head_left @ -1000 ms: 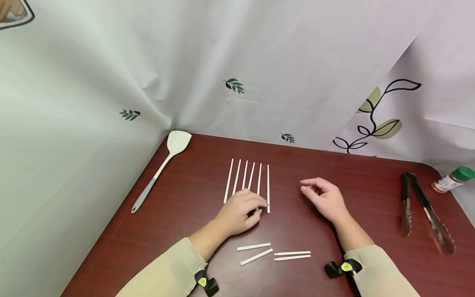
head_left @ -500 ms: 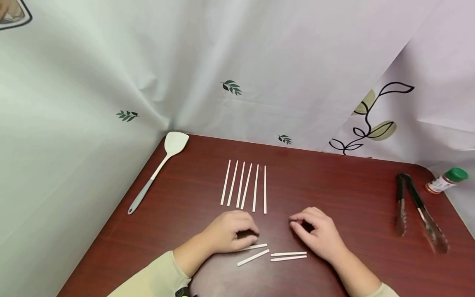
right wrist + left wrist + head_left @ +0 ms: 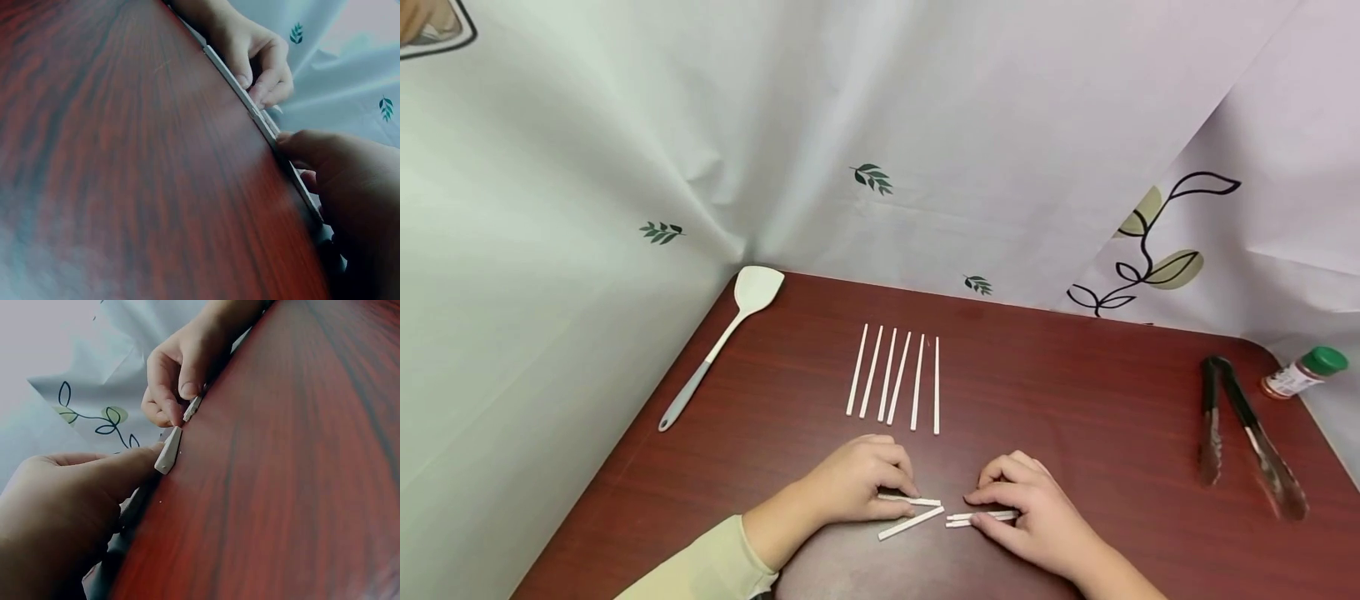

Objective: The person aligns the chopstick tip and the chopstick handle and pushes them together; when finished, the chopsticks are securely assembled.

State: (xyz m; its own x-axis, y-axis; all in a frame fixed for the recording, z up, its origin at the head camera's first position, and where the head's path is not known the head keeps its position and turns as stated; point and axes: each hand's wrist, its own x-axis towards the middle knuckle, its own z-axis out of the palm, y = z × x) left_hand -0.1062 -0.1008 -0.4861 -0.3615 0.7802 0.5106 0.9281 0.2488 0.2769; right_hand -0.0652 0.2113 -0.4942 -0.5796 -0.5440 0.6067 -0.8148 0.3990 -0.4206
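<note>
Near the table's front my left hand (image 3: pixel 865 483) pinches a short white chopstick section (image 3: pixel 928 502) between thumb and fingers. A second loose section (image 3: pixel 912 524) lies slanted just in front of it. To the right, my right hand (image 3: pixel 1033 510) has thumb and index finger around a pair of sections with narrow peg ends (image 3: pixel 957 524); whether it grips one or both I cannot tell. Held low at the table, the left hand's section (image 3: pixel 167 452) shows its blunt end in the left wrist view. Farther back, several long white chopsticks (image 3: pixel 936 387) lie side by side.
A white spatula (image 3: pixel 721 340) with a grey handle lies along the table's left edge. Black-handled metal tongs (image 3: pixel 1251 417) rest at the right, near a green-capped spice jar (image 3: pixel 1296 377). A pale patterned curtain (image 3: pixel 820 125) closes off the back and left.
From the row of long chopsticks, my left hand has come back toward the short sections and taken one. My right hand has moved forward-left and down onto the peg-ended pair.
</note>
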